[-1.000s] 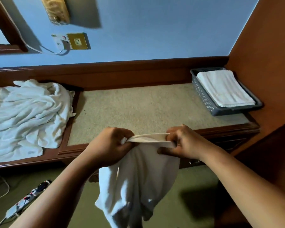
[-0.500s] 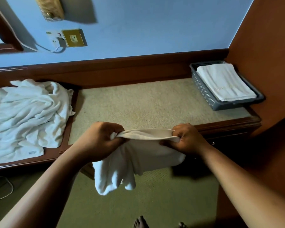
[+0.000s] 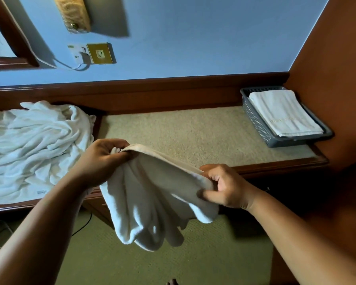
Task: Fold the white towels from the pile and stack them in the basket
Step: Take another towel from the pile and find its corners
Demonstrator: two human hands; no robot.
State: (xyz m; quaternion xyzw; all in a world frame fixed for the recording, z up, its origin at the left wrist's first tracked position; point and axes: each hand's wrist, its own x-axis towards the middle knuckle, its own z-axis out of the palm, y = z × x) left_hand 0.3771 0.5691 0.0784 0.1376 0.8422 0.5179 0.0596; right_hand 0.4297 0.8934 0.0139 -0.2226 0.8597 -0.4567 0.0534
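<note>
Pinching 1 white towel by its top edge, the left hand and right hand hold it hanging. Left of it lies the pile; the basket sits far right.

One head-worn wide-angle view, forward and down, close over left hand and right hand, facing the blue wall.

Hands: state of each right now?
Left hand: closed, gripping one end of the towel edge.
Right hand: closed, fingers pinching the other end.
</note>
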